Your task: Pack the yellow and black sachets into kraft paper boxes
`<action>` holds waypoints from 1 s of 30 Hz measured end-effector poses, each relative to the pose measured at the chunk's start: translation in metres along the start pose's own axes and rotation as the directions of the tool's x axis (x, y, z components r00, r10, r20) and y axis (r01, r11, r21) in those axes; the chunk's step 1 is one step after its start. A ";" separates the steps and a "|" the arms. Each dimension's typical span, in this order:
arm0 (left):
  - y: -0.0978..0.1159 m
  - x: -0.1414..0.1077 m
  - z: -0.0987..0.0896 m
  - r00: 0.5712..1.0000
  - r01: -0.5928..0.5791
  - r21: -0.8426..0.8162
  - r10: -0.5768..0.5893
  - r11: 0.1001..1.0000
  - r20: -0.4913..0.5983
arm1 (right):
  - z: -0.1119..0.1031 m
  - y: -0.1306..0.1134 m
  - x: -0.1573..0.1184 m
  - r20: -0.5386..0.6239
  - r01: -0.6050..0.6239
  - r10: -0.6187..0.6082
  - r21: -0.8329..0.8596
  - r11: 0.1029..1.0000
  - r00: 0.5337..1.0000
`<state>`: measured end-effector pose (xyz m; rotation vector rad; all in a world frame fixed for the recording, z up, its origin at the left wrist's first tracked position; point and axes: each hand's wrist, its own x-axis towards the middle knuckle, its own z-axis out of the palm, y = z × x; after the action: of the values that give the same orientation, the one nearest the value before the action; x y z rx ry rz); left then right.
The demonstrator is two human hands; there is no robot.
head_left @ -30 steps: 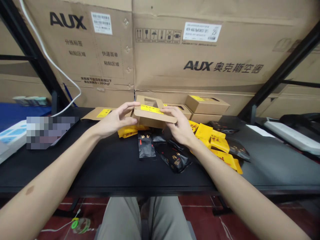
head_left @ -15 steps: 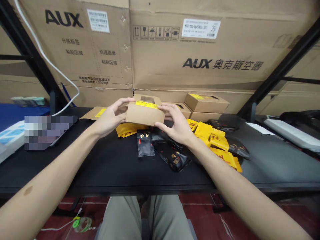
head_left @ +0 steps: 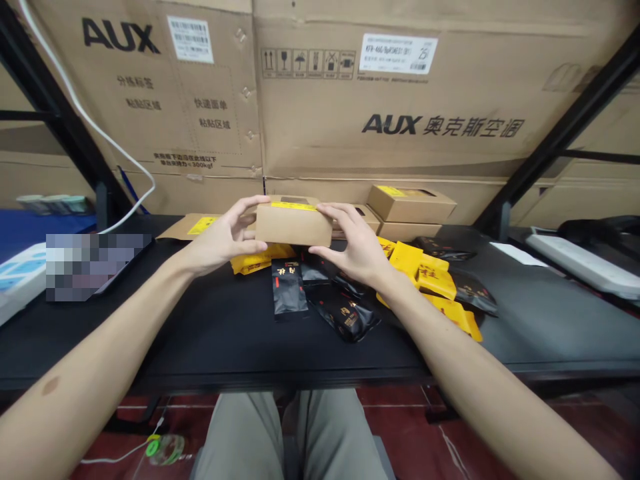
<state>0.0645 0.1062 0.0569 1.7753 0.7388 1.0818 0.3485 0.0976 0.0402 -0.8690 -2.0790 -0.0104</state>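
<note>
Head view: at twelve o'clock, left hand (head_left: pixel 225 235) and right hand (head_left: pixel 357 245) pinch the ends of a small carton (head_left: pixel 293 227), front seemingly closed, while black packets (head_left: pixel 289 290) at its six and yellow packets (head_left: pixel 436 281) at its four remain loose.

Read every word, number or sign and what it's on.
"AUX": left cardboard panel
"分拣标签 粘贴区域": same
"快递面单 粘贴区域": same
"300kgf": same
"AUX 奥克斯空调": right cardboard panel
Up arrows, glass, umbrella: same
"KFR-46G": its white label
"25": same label
"肉桂": black packet
Too small or blurred: yellow sticker on held box, yellow packets, other print, signs
</note>
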 end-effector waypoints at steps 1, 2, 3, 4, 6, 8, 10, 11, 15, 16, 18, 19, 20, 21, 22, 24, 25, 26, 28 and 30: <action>-0.001 0.001 0.000 1.000 -0.007 0.018 0.007 1.000 0.001 | 0.000 0.000 0.000 0.004 -0.008 0.008 0.005 1.000 1.000; -0.002 0.001 0.001 1.000 -0.015 0.037 0.015 0.999 0.000 | 0.001 -0.001 0.000 0.004 -0.014 0.014 0.012 1.000 1.000; -0.002 0.001 0.001 1.000 -0.023 0.057 0.023 0.998 -0.003 | 0.001 -0.001 -0.001 0.001 -0.018 0.018 0.021 1.000 1.000; -0.003 0.002 0.001 0.999 -0.033 0.073 0.034 0.997 -0.007 | 0.001 0.000 -0.001 -0.004 -0.018 0.018 0.031 0.999 1.000; -0.004 0.002 0.001 0.998 -0.052 0.096 0.054 0.994 -0.019 | 0.002 0.000 -0.001 -0.008 -0.016 0.016 0.044 0.999 1.000; -0.005 0.002 0.002 0.997 -0.067 0.110 0.070 0.992 -0.025 | 0.002 0.002 -0.001 -0.003 -0.015 0.016 0.042 0.999 1.000; -0.005 0.002 0.002 0.996 -0.076 0.118 0.080 0.990 -0.031 | 0.002 0.002 0.000 0.004 -0.019 0.018 0.031 0.999 1.000; -0.005 0.002 0.002 0.996 -0.076 0.121 0.081 0.990 -0.033 | 0.001 0.003 0.000 0.006 -0.019 0.018 0.026 0.999 1.000; -0.006 0.003 0.003 0.996 -0.079 0.118 0.084 0.990 -0.040 | 0.000 0.003 0.002 -0.005 -0.002 0.002 0.006 1.000 1.000; -0.006 0.003 0.004 0.995 -0.080 0.113 0.085 0.990 -0.042 | 0.000 0.003 0.002 -0.014 0.007 -0.007 0.001 1.000 1.000; -0.006 0.003 0.004 0.995 -0.079 0.096 0.084 0.992 -0.046 | 0.001 0.003 0.002 -0.034 0.019 -0.019 -0.005 1.000 0.999; -0.006 0.003 0.004 0.995 -0.079 0.088 0.083 0.993 -0.047 | 0.001 0.003 0.002 -0.039 0.015 -0.016 -0.003 1.000 0.999; -0.006 0.003 0.004 0.995 -0.081 0.083 0.085 0.993 -0.048 | 0.002 0.003 0.002 -0.042 0.005 -0.005 0.002 1.000 0.999; -0.006 0.003 0.004 0.995 -0.083 0.082 0.088 0.993 -0.048 | 0.002 0.003 0.002 -0.041 -0.010 0.010 0.008 1.000 0.999; -0.006 0.003 0.004 0.995 -0.085 0.082 0.089 0.993 -0.047 | 0.002 0.003 0.002 -0.038 -0.026 0.027 0.014 1.000 0.999; -0.005 0.003 0.004 0.995 -0.083 0.086 0.087 0.993 -0.041 | 0.002 0.003 0.002 -0.034 -0.047 0.047 0.018 0.999 0.998; -0.005 0.003 0.004 0.996 -0.079 0.088 0.082 0.993 -0.038 | 0.002 0.004 0.003 -0.033 -0.050 0.050 0.017 0.999 0.998; -0.004 0.002 0.004 0.996 -0.075 0.088 0.078 0.993 -0.035 | 0.002 0.004 0.003 -0.032 -0.050 0.050 0.016 0.999 0.998; -0.003 0.002 0.005 0.997 -0.072 0.084 0.075 0.994 -0.037 | 0.001 0.004 0.003 -0.028 -0.054 0.054 0.020 0.998 0.998; -0.003 0.002 0.006 0.996 -0.075 0.072 0.079 0.995 -0.047 | 0.001 0.005 0.003 -0.024 -0.057 0.057 0.032 0.998 0.998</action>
<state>0.0703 0.1070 0.0539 1.8556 0.7522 1.1679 0.3489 0.1034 0.0403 -0.9044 -2.0255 0.0421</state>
